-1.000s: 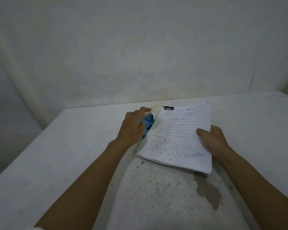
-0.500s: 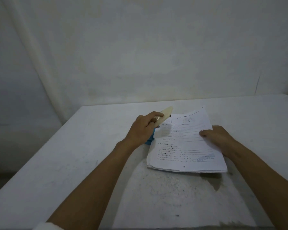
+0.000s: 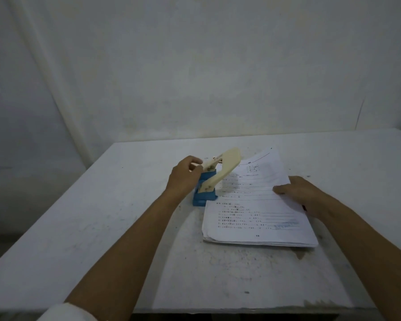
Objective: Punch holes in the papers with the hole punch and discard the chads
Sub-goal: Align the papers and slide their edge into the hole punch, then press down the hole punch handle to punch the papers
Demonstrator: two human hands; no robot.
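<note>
Head view, left hand [image 3: 183, 179] hiding hole punch [image 3: 206, 193] rear, papers [image 3: 257, 205] text unreadable

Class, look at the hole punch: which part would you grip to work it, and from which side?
Grip the hole punch by its cream lever, from the left: it stands raised and overhangs the papers, while the blue base sits low. The left hand is already there.

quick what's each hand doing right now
Left hand: closed on the blue hole punch with its cream lever.
Right hand: open, flat on the white printed paper stack.
</note>
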